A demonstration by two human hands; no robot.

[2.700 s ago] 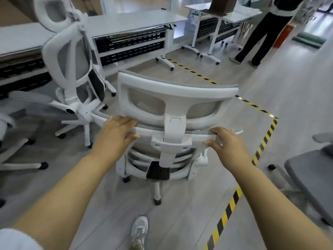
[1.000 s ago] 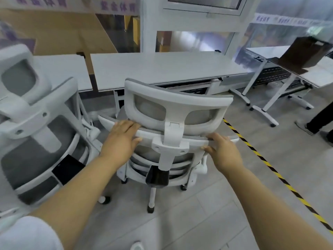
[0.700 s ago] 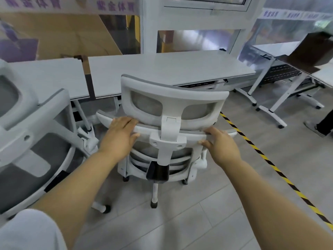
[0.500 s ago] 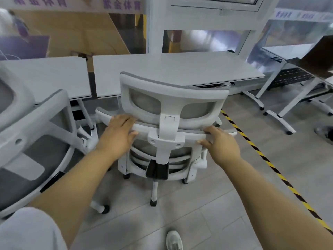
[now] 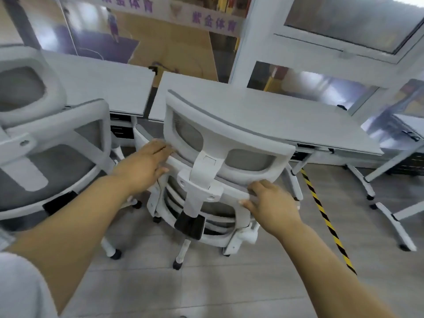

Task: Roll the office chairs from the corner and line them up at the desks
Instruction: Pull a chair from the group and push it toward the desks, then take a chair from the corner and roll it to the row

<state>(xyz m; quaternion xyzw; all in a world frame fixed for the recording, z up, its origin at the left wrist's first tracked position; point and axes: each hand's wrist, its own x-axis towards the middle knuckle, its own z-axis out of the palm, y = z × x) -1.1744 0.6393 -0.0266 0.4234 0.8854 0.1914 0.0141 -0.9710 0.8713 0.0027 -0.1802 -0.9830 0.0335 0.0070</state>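
A white office chair point(image 5: 206, 166) with grey mesh stands in front of me, its back toward me and its headrest overlapping the near edge of a white desk point(image 5: 270, 111). My left hand point(image 5: 142, 166) grips the left end of the backrest's top rail. On the right end of that rail my right hand point(image 5: 270, 207) is closed. The chair's seat is hidden behind its back. A second white mesh chair point(image 5: 43, 143) stands close on the left, at another white desk point(image 5: 110, 86).
A yellow-and-black tape line point(image 5: 325, 221) runs over the grey floor to the right of the chair. White legs on castors point(image 5: 394, 223) of a further table stand at the right. Glass partitions and a white pillar point(image 5: 245, 37) rise behind the desks.
The chair has rolled forward toward the desk with both hands still on its backrest. The view has tilted, and the left-hand chair now sits closer beside it.
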